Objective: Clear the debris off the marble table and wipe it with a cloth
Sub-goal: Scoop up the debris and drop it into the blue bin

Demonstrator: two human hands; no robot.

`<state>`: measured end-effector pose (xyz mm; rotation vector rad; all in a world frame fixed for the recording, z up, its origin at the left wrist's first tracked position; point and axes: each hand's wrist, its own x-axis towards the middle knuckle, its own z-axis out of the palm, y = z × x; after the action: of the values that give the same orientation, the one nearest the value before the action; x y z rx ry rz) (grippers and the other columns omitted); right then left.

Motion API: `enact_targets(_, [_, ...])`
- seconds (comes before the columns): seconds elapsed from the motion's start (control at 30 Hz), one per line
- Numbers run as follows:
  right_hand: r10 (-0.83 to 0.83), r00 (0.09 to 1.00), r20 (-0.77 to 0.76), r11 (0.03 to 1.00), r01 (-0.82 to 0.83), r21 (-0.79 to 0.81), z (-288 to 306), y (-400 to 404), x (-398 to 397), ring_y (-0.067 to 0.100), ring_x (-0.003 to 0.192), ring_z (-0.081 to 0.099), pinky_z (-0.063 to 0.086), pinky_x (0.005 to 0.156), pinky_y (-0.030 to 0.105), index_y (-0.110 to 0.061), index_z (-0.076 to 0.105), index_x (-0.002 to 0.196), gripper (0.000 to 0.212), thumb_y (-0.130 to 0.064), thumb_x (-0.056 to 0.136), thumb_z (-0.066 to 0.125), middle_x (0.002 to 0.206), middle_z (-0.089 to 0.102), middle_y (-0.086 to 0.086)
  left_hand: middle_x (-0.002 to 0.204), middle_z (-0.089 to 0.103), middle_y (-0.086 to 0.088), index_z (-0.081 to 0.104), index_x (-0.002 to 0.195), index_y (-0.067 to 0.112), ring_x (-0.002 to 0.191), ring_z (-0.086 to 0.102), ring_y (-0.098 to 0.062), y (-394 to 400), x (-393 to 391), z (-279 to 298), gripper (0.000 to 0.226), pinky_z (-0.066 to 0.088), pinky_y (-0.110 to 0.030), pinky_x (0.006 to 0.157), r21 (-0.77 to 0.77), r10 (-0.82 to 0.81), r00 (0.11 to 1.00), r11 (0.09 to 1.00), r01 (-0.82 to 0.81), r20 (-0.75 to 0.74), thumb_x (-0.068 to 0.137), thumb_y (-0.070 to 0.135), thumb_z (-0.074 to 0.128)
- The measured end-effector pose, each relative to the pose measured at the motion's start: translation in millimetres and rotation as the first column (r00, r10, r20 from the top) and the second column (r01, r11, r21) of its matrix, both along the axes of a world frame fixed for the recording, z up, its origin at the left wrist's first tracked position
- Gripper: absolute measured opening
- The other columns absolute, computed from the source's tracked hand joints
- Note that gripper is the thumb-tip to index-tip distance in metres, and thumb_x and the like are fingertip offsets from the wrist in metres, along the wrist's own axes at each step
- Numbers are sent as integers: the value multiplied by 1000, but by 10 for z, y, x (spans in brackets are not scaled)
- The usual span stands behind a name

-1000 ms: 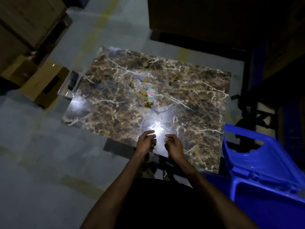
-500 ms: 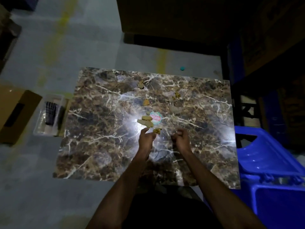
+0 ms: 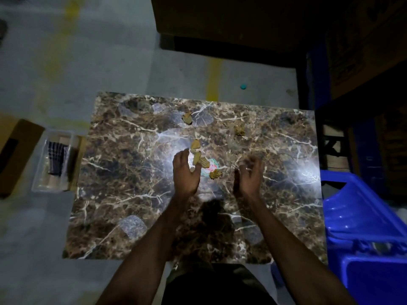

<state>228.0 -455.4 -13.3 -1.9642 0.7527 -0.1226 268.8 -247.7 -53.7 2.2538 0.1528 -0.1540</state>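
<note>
Marble table (image 3: 123,194): both grips released; left hand (image 3: 185,172) beside debris (image 3: 203,161), right hand (image 3: 250,179) near.

Blue plastic chair (image 3: 361,219), cardboard box (image 3: 15,155)

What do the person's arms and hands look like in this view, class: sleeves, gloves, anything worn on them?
Both forearms are bare up to the bottom edge of the picture: no sleeves show. The left hand and right hand wear no gloves. No watch, bracelet or ring can be made out, though the light is dim and the right hand's fingers are blurred. No markings show on either arm.
</note>
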Motion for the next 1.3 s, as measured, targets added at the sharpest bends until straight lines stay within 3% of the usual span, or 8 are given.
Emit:
enact_targets(0.1, [64, 998, 30, 997, -62, -49, -60, -85, 386, 10, 134, 41, 28, 110, 10, -7, 43, 152, 50, -27, 106, 51, 153, 42, 10, 166, 28, -9, 31, 159, 12, 156, 18, -29, -53, 53, -218, 65, 15, -48, 127, 70, -66, 997, 995, 68, -37, 103, 42, 47])
enact_targets(0.2, [168, 986, 13, 985, -167, -50, -203, -73, 758, 16, 151, 29, 21, 125, 29, -13, 35, 159, 60, -43, 108, 42, 165, 32, 8, 172, 12, 0, 22, 163, 20, 159, 2, -16, -210, -60, -334, 67, -10, -38, 127, 221, -136, 991, 966, 134, -9, 105, 51, 33])
enact_targets(0.4, [427, 904, 11, 901, -424, -94, -375, 92, 720, 4, 153, 20, 13, 124, 25, -23, 37, 159, 51, -42, 112, 41, 166, 29, -8, 168, 22, 9, 30, 161, 18, 157, 7, -4, -154, 42, -244, 59, 12, -43, 128, -24, -19, 1000, 1000, 20, 12, 108, 42, 38])
enact_targets(0.53, [454, 863, 222, 890, -428, -154, -388, 65, 629, 17, 134, 50, 39, 112, 41, -17, 68, 127, 32, -34, 106, 51, 136, 62, -5, 169, 24, 3, 30, 161, 21, 157, 12, -13, 22, 625, -72, 55, 16, -40, 128, 8, -33, 997, 999, 33, 76, 111, 40, 42])
enact_targets(0.63, [274, 924, 268, 961, -256, -101, -310, 12, 810, 21, 123, 51, 42, 100, 18, -17, 69, 114, 22, -30, 103, 55, 126, 59, 4, 171, 17, 4, 22, 162, 27, 158, 11, -15, 56, 1173, -52, 58, 14, -41, 126, 84, -86, 994, 993, 81, 65, 110, 48, 36])
enact_targets(0.73, [168, 961, 221, 985, -158, -64, -314, -47, 1107, 13, 137, 41, 29, 108, 8, -16, 60, 138, 36, -32, 107, 52, 146, 48, 5, 170, 18, 2, 22, 162, 25, 157, 14, -18, 17, 1570, -157, 62, 15, -45, 127, 97, -151, 987, 985, 146, 54, 109, 54, 33])
enact_targets(0.97, [446, 895, 6, 891, -444, -97, -648, 38, 1261, 16, 153, 29, 23, 125, 53, -22, 54, 148, 49, -47, 110, 37, 161, 43, 1, 165, 35, 3, 43, 155, 26, 156, 19, -16, -155, 1341, -302, 51, 16, -44, 127, 131, -313, 947, 944, 302, 72, 110, 47, 31])
enact_targets(1.3, [392, 909, 145, 915, -401, 41, -520, 196, 227, 23, 150, 37, 32, 121, 52, -7, 48, 150, 43, -21, 110, 40, 159, 45, 4, 155, 49, -4, 52, 148, 13, 149, 37, -17, -47, 201, -229, 53, 32, -50, 120, -102, -239, 968, 964, 245, 73, 110, 43, 33])
